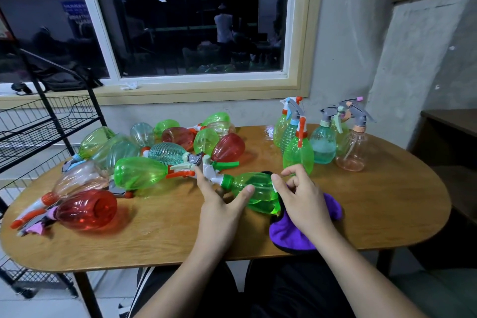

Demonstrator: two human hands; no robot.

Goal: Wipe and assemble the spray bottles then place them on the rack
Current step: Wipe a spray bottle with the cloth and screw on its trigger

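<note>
Green bottle [255, 190] held across both hands at the table's [160, 240] front edge, mid-frame.
Left to right: black wire rack [38, 124] stands off the table's left end. A pile of loose bottles [144, 160] and trigger heads lies on the left half. Left hand [219, 201] grips the green bottle at its neck, thumb on the body, fingers by the white trigger head [210, 170]. The bottle lies on its side, base toward the right hand [300, 197]. That hand's fingers are curled at the base, thumb against the plastic. Purple cloth [307, 235] sits under its palm; can't tell whether it grips cloth or bottle. Six assembled bottles [322, 142] stand upright at back right.
</note>
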